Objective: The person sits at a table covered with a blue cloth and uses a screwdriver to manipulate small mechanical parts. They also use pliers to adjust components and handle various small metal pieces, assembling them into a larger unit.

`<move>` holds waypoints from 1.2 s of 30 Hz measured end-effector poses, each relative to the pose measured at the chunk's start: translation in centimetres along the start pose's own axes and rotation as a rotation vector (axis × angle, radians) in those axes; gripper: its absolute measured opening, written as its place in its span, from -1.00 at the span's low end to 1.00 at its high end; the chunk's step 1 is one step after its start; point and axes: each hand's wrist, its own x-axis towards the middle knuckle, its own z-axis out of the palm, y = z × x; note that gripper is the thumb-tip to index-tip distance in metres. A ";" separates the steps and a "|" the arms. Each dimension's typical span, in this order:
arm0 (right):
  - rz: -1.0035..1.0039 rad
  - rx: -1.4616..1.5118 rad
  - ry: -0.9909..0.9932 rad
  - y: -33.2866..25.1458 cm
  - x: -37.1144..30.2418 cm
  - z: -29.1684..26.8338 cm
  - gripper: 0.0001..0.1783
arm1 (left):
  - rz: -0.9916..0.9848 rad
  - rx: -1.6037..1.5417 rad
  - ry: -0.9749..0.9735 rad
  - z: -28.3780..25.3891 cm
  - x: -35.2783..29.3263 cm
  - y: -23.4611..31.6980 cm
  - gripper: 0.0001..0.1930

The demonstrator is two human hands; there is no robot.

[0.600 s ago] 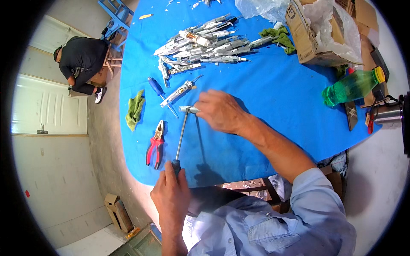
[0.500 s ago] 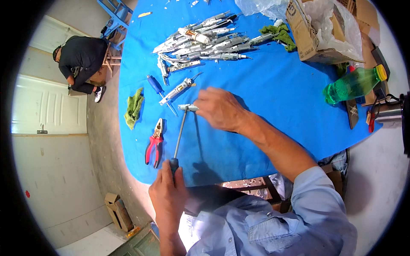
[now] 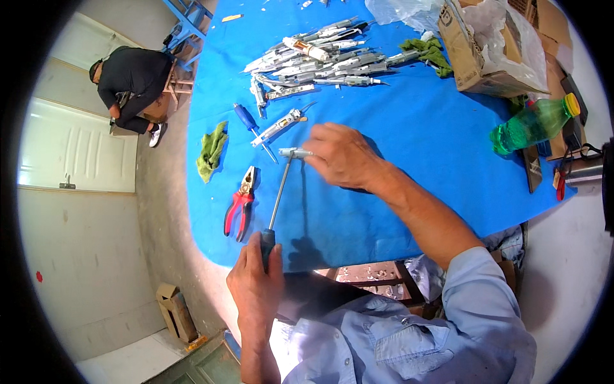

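My left hand (image 3: pixel 256 281) grips a slim, steel-shafted screwdriver (image 3: pixel 268 246).
My right hand (image 3: pixel 341 157) pinches a small, narrow, silvery piece (image 3: pixel 293 152), probably metal, on the blue tabletop (image 3: pixel 441 147), at the screwdriver's tip.

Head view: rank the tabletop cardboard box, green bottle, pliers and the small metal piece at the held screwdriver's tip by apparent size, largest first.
1. Cardboard box
2. Green bottle
3. Pliers
4. Small metal piece, possibly partly hidden by the right hand

Bright, distinct shadows (image 3: pixel 305 255), warped edges, possibly soft
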 end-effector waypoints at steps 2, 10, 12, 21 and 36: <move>-0.003 0.010 0.015 0.0 0.0 0.1 -0.87 | -0.061 -0.029 -0.041 -0.5 -0.3 0.2 -0.60; -0.082 -0.026 -0.065 -0.8 -0.5 -0.2 -0.87 | -0.114 -0.099 -0.025 -0.2 -2.6 0.0 -0.57; -0.089 -0.019 -0.063 -0.9 -0.6 0.0 -0.87 | -0.116 -0.127 -0.021 -0.1 -3.2 0.1 -0.56; -0.084 -0.013 -0.089 -1.5 -0.7 -0.1 -0.83 | -0.027 -0.066 -0.003 0.2 -4.7 0.1 -0.54; -0.082 -0.001 -0.113 -1.6 -0.8 0.2 -0.82 | 0.079 0.146 -0.021 -0.6 -3.7 0.7 -0.53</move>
